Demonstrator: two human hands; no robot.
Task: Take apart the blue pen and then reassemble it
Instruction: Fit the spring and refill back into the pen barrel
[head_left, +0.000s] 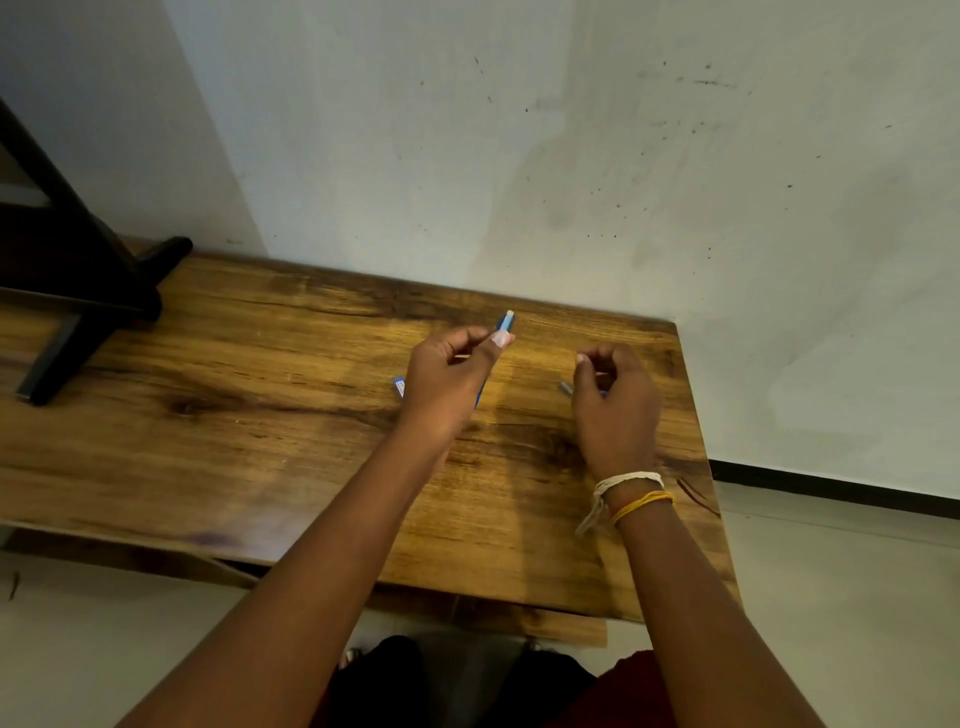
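My left hand (449, 376) is closed around the blue pen barrel (506, 322). The barrel's pale upper end sticks out past the thumb, and its lower end shows under the palm. My right hand (615, 400) is to the right, apart from the barrel, with its fingers curled and thumb and forefinger pinched. A small pen part with a grey tip (566, 387) and a bit of blue pokes out beneath that hand; it seems held there. A blue-and-white pen piece (399, 387) lies on the wooden table (234, 395), just left of my left hand.
The table's right edge (696, 415) runs close to my right hand. A dark stand with angled legs (78, 291) rests on the table's far left. A marked white wall (519, 156) rises right behind the table. Pale floor lies to the right.
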